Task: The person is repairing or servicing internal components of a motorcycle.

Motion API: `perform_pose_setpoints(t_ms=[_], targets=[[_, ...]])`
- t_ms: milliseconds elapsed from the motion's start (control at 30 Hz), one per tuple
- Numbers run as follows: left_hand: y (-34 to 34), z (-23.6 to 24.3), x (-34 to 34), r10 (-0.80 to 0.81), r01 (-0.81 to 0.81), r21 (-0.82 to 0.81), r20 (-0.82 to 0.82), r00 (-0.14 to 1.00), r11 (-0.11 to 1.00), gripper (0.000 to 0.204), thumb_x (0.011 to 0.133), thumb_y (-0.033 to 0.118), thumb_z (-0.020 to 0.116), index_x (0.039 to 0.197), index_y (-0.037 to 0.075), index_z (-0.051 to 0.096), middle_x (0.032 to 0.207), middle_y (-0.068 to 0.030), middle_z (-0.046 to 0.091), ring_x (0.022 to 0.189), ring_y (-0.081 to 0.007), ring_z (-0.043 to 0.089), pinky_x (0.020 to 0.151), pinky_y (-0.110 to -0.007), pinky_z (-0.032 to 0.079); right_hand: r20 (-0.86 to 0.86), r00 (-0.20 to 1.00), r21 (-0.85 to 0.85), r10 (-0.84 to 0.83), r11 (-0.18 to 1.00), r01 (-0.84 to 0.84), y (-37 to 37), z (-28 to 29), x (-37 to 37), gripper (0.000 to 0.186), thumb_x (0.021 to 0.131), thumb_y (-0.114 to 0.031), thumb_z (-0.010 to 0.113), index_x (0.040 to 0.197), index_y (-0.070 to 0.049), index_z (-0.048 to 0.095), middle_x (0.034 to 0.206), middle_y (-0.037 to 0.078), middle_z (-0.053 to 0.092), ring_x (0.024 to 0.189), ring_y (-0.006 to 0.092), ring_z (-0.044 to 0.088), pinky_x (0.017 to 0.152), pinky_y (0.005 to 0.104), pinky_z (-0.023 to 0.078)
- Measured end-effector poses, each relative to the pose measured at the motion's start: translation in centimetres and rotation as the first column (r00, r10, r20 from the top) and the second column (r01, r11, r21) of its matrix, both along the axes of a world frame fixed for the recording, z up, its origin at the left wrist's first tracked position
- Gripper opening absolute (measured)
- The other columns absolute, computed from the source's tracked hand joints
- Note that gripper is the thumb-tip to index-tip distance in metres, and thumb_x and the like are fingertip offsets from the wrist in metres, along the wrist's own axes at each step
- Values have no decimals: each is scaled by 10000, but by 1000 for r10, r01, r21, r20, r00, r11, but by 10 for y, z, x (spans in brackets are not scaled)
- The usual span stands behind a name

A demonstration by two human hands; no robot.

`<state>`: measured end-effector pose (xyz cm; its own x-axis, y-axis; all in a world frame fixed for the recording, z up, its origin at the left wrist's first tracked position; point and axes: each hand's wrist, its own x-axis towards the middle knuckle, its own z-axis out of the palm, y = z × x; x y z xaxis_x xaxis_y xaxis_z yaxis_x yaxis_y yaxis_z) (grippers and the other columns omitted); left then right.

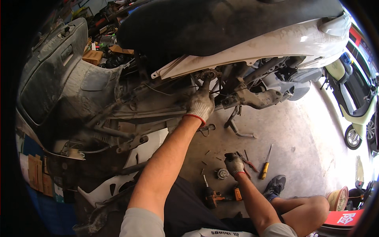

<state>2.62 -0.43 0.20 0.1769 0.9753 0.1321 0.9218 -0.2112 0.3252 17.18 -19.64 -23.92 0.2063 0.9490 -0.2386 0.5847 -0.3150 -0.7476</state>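
Both my hands wear knitted gloves with red cuffs. My left hand (201, 103) reaches up under the scooter's white side panel (252, 47), one finger stretched onto a round metal part (208, 74). Its other fingers are partly hidden. Low over the floor, my right hand (235, 164) is closed, with something dark at its fingertips that I cannot make out. Red-handled pliers (251, 165) lie beside it. To its left is a round metal piece (222, 173) with several small bolts (204, 162) around. A yellow-handled screwdriver (265, 170) rests to its right.
The scooter's black seat (221, 27) overhangs the work area. Its frame arm (260, 98) and stand (237, 124) jut out low. An orange-and-black cordless drill (212, 197) lies near my legs, by removed panels (112, 189). Another scooter (355, 114) stands at right; cardboard boxes (37, 173) sit left.
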Motion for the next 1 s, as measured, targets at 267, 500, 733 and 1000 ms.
perform_pose_setpoints(t_ms=[267,500,733,1000], targets=[[6,-29,6,-160,147,68,552,818,987,781,889,191,613,1535,218,175,1336,-233,542,1200,-391,554,999,-414,465,-22,999,33,-34,999,35,-1,9,-4,317,856,-215,607,1136,-84,678,1014,152,713,943,286,690,845,359,525],[7,-37,1,-353,293,197,561,749,936,785,874,160,614,1536,216,196,1420,-225,473,1246,-383,522,1038,-406,438,-116,992,55,-53,997,59,-12,-8,-6,318,872,-188,592,1145,-40,663,906,108,728,823,193,701,764,309,535],[-29,3,-2,-151,165,-74,167,974,983,649,905,150,577,1490,136,298,1379,-224,507,1255,-376,508,1030,-414,446,-211,974,5,-76,997,79,-9,-14,0,329,863,-192,597,1146,-37,662,916,114,729,791,190,701,735,300,537],[-12,3,-5,13,-14,-28,-12,1000,1000,695,922,197,540,1523,232,192,1223,-207,606,1092,-357,621,861,-499,530,-198,978,-6,-63,998,63,-12,-2,-6,354,856,-193,588,1160,-27,656,951,126,729,815,184,706,740,292,533]])
